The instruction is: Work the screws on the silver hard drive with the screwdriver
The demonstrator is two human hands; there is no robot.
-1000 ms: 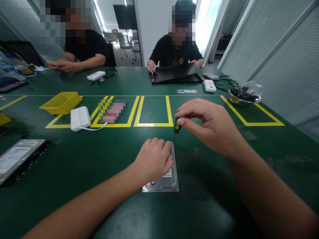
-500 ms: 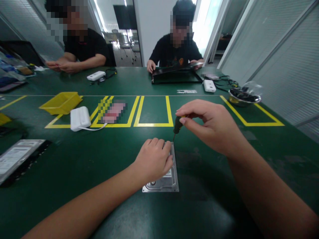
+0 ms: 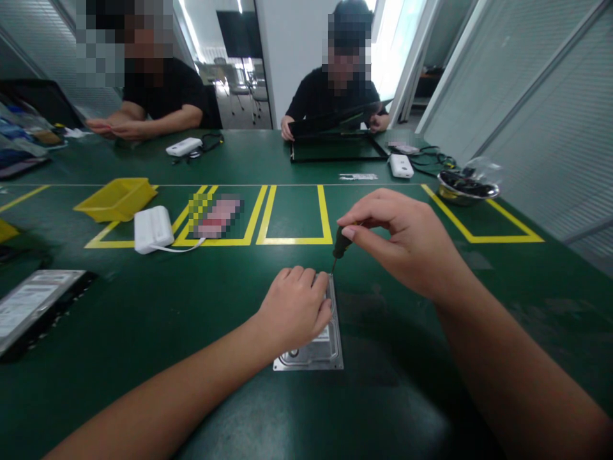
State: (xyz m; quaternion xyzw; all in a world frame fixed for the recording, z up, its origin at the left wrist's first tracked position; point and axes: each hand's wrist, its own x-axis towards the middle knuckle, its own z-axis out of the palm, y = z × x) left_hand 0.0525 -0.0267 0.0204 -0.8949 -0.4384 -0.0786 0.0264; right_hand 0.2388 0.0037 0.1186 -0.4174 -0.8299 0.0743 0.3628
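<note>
A silver hard drive [image 3: 313, 358] lies flat on the green table in front of me. Across its upper part rests my left hand [image 3: 297, 305], fingers curled over it and holding it down, so much of its top is hidden. My right hand [image 3: 397, 239] pinches the dark green handle of a small screwdriver [image 3: 340, 245] between thumb and fingers. The screwdriver stands nearly upright, its thin tip at the drive's far right corner. Whether a screw sits under the tip is too small to tell.
Another hard drive [image 3: 41, 306] lies at the left. Beyond are a yellow bin [image 3: 117, 198], a white power bank [image 3: 153, 230] with a cable, and a metal bowl [image 3: 467, 190] of dark items. Across the table, one person [image 3: 335, 96] holds a dark panel; another person [image 3: 163, 96] sits left.
Both my hands stay almost in place; the fingers of my right hand shift slightly on the screwdriver handle. Across the table, the person's dark panel has tilted up.
</note>
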